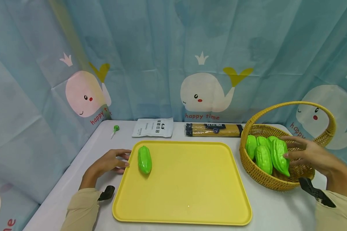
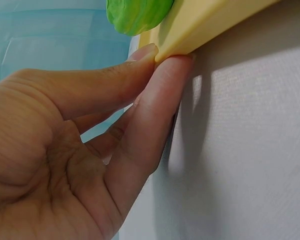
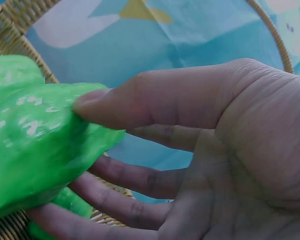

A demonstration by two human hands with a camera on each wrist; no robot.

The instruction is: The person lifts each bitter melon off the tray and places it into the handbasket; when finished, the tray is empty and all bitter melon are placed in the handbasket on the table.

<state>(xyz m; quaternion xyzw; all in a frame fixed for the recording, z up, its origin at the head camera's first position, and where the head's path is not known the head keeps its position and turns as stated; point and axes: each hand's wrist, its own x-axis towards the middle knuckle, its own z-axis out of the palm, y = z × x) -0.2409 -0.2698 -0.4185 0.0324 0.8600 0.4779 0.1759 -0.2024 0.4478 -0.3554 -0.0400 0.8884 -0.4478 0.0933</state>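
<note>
My left hand (image 1: 110, 162) is at the left rim of the yellow tray (image 1: 188, 186). In the left wrist view its thumb and index finger pinch the tray's edge (image 2: 190, 37). On the tray's upper left lies a glossy green toy bitter melon (image 1: 145, 160). My right hand (image 1: 313, 155) reaches into the wicker basket (image 1: 250, 165) at the right. Its thumb and fingers grip a ridged green bitter melon (image 1: 280, 155), seen close up in the right wrist view. Several more green bitter melons (image 1: 263, 158) lie beside it in the basket.
Behind the tray lie a white printed pouch (image 1: 153, 127) and a pack of dry noodles (image 1: 215, 130). A green lollipop (image 1: 116, 128) is at the back left of the white table (image 1: 96, 141). The basket's tall handle (image 1: 289, 103) arches over it, and a whale-print curtain (image 1: 150, 64) hangs behind.
</note>
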